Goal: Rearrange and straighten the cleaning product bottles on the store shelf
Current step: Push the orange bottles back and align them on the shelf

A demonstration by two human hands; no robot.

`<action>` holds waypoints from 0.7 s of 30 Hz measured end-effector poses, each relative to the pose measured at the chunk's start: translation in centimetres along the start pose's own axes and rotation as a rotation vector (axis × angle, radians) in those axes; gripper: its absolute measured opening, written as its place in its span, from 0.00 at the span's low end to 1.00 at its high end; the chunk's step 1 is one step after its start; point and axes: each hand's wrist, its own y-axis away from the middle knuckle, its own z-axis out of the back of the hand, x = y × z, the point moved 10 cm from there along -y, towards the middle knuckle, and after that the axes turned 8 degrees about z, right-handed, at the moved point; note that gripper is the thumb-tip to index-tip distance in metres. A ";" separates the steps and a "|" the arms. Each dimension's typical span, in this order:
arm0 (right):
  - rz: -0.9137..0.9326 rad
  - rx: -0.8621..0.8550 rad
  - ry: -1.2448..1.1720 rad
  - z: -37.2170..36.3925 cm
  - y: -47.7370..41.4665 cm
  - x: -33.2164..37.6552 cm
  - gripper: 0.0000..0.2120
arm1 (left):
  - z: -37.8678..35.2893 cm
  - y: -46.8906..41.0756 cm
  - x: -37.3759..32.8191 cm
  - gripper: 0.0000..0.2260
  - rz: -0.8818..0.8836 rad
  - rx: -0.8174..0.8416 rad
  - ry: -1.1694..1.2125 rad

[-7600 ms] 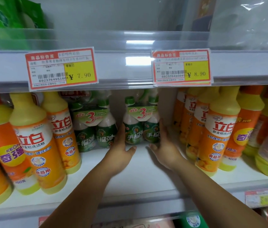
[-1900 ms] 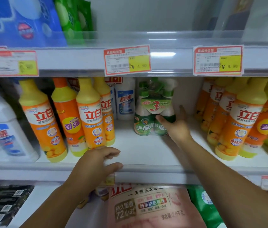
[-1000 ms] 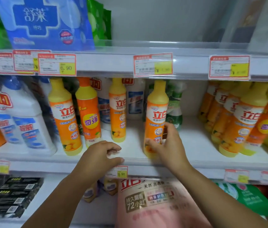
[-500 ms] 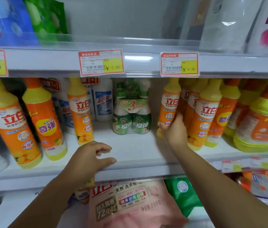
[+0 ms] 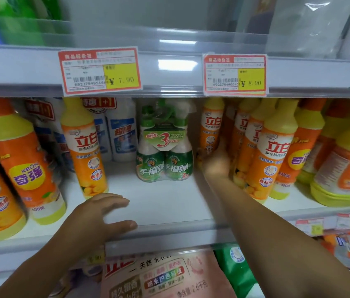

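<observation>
One store shelf [image 5: 169,201], L to R: left hand [image 5: 98,216] rests on the front edge, fingers slack, holding nothing. A green twin-pack [image 5: 165,155] stands mid-shelf. Right hand [image 5: 216,163], blurred, is against an orange detergent bottle [image 5: 211,127]; grip or mere touch can't be told. Bottle prob. liquid-heavy, stiff, slick plastic. Best held round the body, not the cap.

Single head-worn wide-angle view, close up and square to the store shelf [image 5: 165,203]

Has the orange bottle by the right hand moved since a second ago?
Yes: the orange bottle went from in front of the green spray twin-pack to its right.
</observation>
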 end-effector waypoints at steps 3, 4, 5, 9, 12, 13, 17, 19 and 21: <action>-0.012 0.010 0.012 -0.5 -0.4 -0.3 0.31 | 0.0 0.1 -0.1 0.29 0.000 0.004 -0.005; -0.012 0.010 0.009 -0.6 -0.6 -0.4 0.31 | 0.0 0.1 -0.1 0.28 0.000 0.003 -0.005; -0.009 0.010 0.004 -0.7 -0.6 -0.4 0.31 | 0.0 0.1 -0.1 0.28 0.002 0.004 -0.007; 0.017 0.042 -0.008 -1.1 -0.1 -1.1 0.33 | -0.1 0.1 -0.1 0.28 0.009 0.025 -0.012; 0.005 0.073 0.016 -1.2 0.2 -1.9 0.32 | -0.1 0.1 0.0 0.28 0.012 0.037 -0.003; 0.003 0.068 0.020 -1.1 0.2 -2.0 0.31 | -0.2 0.1 0.1 0.28 0.013 0.041 -0.005; -0.007 0.052 -0.001 -1.3 0.0 -2.2 0.31 | -0.1 0.2 0.4 0.29 0.024 0.043 -0.002; -0.012 0.055 0.004 -1.7 -0.3 -2.6 0.32 | -0.1 0.2 0.6 0.29 0.032 0.035 0.007; -0.027 0.063 0.011 -2.0 -0.5 -2.9 0.32 | 0.0 0.2 0.6 0.29 0.031 0.029 0.006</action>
